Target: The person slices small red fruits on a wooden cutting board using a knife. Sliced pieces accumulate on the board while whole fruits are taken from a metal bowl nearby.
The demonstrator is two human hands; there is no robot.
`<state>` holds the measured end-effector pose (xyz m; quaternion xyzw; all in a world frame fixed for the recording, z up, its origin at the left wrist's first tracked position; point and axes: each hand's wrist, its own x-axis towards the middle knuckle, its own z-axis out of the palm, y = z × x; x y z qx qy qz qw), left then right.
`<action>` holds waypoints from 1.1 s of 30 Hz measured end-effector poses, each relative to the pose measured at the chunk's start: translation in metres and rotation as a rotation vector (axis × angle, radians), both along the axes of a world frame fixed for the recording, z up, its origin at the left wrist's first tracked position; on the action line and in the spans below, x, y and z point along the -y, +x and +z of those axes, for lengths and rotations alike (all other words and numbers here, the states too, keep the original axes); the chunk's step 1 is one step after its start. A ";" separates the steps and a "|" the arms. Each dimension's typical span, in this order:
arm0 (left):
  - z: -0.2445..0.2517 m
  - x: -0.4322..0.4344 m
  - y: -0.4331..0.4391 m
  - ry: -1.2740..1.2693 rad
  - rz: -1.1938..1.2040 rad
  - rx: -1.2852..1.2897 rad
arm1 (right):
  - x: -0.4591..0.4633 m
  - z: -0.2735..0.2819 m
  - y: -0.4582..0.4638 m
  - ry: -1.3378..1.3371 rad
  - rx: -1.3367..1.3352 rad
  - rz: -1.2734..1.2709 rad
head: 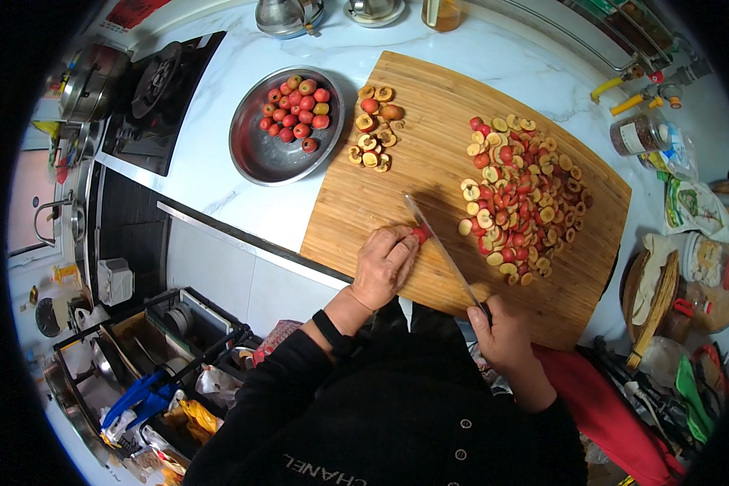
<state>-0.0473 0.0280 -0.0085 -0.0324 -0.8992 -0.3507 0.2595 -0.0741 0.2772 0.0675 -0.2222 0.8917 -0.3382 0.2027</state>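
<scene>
On the wooden cutting board [425, 273], my left hand [387, 261] pins a small red fruit [422, 234] near the front edge. A kitchen knife [443, 249] is gripped by its handle in my right hand [499, 331]; its blade stands right beside the fruit, tip pointing away from me. Whether the edge is in the fruit I cannot tell. A large heap of sliced fruit [522, 200] lies on the board's right. Several brown-spotted halves and pieces [370, 141] sit at its far left. Whole red fruits [294, 106] rest in a steel bowl [258, 167] to the left.
A black gas stove [164, 103] is set in the counter's left end. Along the back stand a glass pot [279, 18] and a jar of amber liquid [441, 15]. At right are a lidded jar [638, 133] and a whisk brush [656, 310]. Crates [140, 340] stand lower left.
</scene>
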 end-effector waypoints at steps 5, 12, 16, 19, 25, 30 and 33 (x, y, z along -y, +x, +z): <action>0.001 -0.002 0.000 0.054 0.006 0.055 | 0.006 0.009 0.001 0.064 -0.120 0.051; 0.005 0.001 0.000 0.084 -0.053 0.117 | 0.020 0.030 0.003 0.341 -0.197 0.172; 0.001 0.001 -0.002 0.118 -0.053 0.088 | 0.038 0.026 -0.001 0.381 -0.118 0.149; -0.002 0.000 -0.002 0.107 -0.041 0.051 | 0.050 0.010 -0.012 0.326 -0.084 0.089; -0.007 -0.001 0.000 0.145 -0.033 0.014 | 0.040 -0.003 -0.023 0.096 0.060 -0.102; -0.007 0.000 0.004 0.161 -0.028 0.055 | 0.021 0.015 -0.014 0.152 -0.078 0.085; -0.005 0.000 0.006 0.128 -0.013 0.084 | 0.017 0.028 -0.009 0.238 -0.099 0.158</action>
